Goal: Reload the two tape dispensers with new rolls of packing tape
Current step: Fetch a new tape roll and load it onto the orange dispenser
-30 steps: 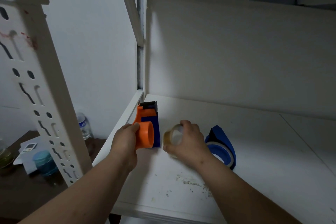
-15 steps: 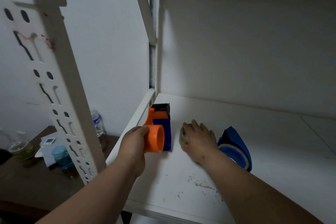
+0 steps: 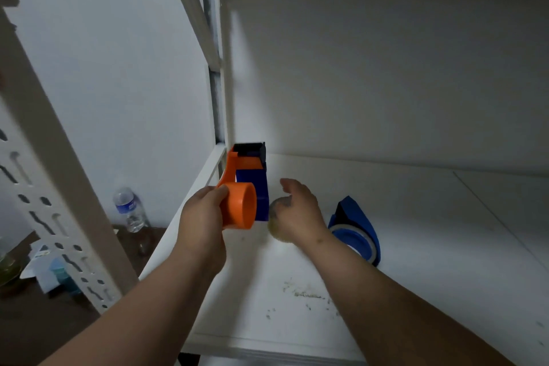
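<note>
My left hand (image 3: 202,217) grips the orange hub of an orange-and-blue tape dispenser (image 3: 251,178), which stands upright at the shelf's left side. Just right of it, a clear yellowish roll of tape (image 3: 274,227) lies on the white shelf (image 3: 416,246). My right hand (image 3: 300,214) hovers over the roll with straight fingers lifted; the palm hides most of the roll, and the hand is blurred. A second, blue dispenser (image 3: 361,223) with a roll on its blue hub lies right of my right wrist.
A slotted white upright (image 3: 56,208) stands at the left, and the shelf's back panel (image 3: 386,83) lies close behind. Crumbs (image 3: 306,294) dot the shelf's front. Below left, a water bottle (image 3: 129,208) and small items sit on a brown table (image 3: 35,330).
My right hand, which gripped the clear roll, laid it flat on the shelf and then lifted its fingers. My left hand kept its grip on the orange hub.
</note>
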A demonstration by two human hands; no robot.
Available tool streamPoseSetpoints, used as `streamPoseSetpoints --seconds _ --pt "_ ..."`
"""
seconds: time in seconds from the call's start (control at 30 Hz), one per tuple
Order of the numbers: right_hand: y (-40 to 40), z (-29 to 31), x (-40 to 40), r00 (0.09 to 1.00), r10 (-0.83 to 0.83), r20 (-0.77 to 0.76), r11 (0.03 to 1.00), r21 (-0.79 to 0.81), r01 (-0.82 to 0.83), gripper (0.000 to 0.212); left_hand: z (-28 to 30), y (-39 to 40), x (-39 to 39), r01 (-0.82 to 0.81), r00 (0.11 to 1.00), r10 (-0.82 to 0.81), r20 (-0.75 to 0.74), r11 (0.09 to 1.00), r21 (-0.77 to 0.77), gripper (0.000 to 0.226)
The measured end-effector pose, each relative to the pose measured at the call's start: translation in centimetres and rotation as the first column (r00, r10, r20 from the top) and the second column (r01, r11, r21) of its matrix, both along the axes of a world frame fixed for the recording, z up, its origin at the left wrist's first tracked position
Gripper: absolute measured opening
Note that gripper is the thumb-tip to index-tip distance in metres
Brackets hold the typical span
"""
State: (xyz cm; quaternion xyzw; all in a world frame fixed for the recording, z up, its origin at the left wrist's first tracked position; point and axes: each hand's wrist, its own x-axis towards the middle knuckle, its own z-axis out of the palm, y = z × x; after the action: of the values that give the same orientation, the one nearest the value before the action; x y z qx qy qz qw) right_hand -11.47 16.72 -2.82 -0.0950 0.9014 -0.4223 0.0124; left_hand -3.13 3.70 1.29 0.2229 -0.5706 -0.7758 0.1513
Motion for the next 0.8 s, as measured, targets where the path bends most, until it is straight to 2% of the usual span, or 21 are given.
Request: streamPoseSetpoints --seconds 0.07,0.13,0.2,0.33,0.53,0.63,0.7,0.8 --pt "0.9 1.0 0.3 0.996 -0.008 0.086 0.988 -0.151 0.021 0.062 1.1 1.1 0.0 0.017 0.999 -0.017 -0.047 1.0 0.009 0.01" --pt "2.2 2.1 0.8 0.992 0.042 0.117 0.968 -0.25 -0.011 0.058 2.0 2.4 0.1 0.051 0.995 -0.049 -0.081 0.998 0.022 0.011" --pt "3.5 2.7 1.5 0.989 0.079 0.123 0.95 -0.309 -0.037 0.047 2.6 3.9 0.4 0.095 0.989 -0.091 -0.114 0.995 0.027 0.013" --pt "6.0 2.5 3.0 0.979 0.064 0.196 0.919 -0.395 0.018 0.019 2.4 6.7 1.0 0.161 0.978 -0.156 -0.137 0.987 0.029 0.013" --pt "12.4 2.6 6.2 0.969 0.032 0.245 0.915 -0.397 0.071 0.026 0.6 11.6 0.6 0.309 0.95 -0.302 -0.077 0.946 0.1 0.026" --pt "16.5 3.0 8.3 0.966 -0.016 0.259 0.908 -0.4 0.123 0.017 0.3 14.6 0.4 0.404 0.914 -0.403 -0.037 0.905 0.135 0.032" --pt "19.0 3.4 9.8 0.955 -0.112 0.276 0.886 -0.407 0.222 0.014 0.3 16.6 0.3 0.531 0.843 -0.538 0.026 0.838 0.128 0.036" --pt "22.3 3.4 11.8 0.925 -0.271 0.267 0.868 -0.349 0.355 0.028 0.6 19.7 0.9 0.664 0.732 -0.676 0.085 0.736 0.131 0.039"
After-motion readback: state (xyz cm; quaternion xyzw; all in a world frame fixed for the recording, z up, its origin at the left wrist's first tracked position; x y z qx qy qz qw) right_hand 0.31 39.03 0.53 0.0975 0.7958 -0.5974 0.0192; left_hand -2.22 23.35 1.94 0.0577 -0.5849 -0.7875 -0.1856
